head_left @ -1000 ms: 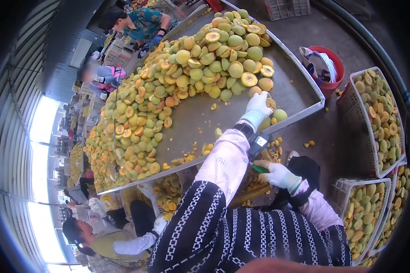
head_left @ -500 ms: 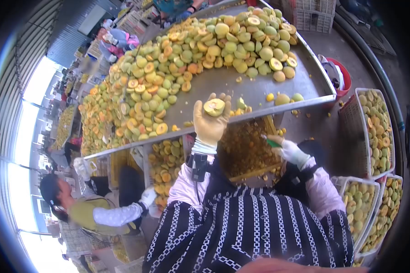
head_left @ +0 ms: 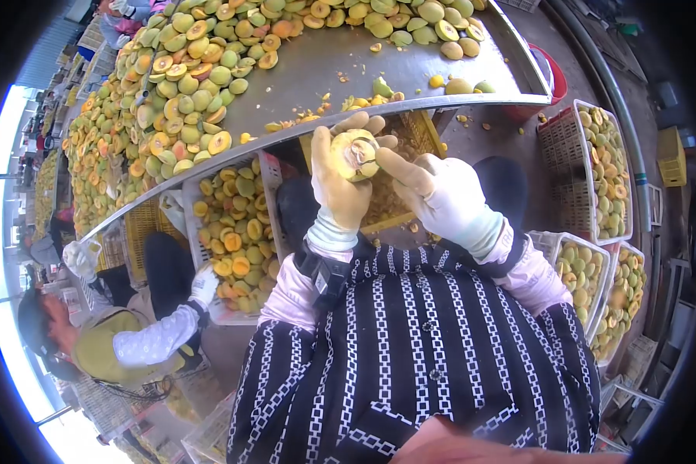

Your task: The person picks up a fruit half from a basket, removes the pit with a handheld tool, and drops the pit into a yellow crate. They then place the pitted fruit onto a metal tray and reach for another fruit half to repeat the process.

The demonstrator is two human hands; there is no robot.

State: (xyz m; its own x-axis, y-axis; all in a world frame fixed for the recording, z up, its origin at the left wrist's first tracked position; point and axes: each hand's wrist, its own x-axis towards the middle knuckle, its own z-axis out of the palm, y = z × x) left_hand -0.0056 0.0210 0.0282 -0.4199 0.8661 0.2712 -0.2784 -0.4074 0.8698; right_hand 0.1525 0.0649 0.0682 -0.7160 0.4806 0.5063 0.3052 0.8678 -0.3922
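Note:
My left hand (head_left: 339, 184), in a yellowish work glove, is closed round a halved yellow-green fruit (head_left: 346, 150), perhaps a peach or an apricot, with its cut face up. My right hand (head_left: 448, 197), gloved in white with stained fingers, is curled beside it. Its fingertips touch the fruit's right edge. A thin curved metal tip (head_left: 369, 162) lies over the cut face. The tool's handle is hidden inside my right hand; half a second ago it showed green. Both hands are above a yellow crate (head_left: 438, 135) at the table's near edge.
Heaped fruit halves (head_left: 201, 73) cover much of the metal table (head_left: 317, 69). Filled crates stand left (head_left: 277, 193) and right (head_left: 593, 182). A red bucket (head_left: 555, 77) is by the table's right corner. At left, a co-worker's gloved hand (head_left: 203, 286) touches the left crate.
My right hand has risen from low on the right to the fruit, bringing the green-handled tool. My left hand has come slightly lower and nearer. The view has tilted downward.

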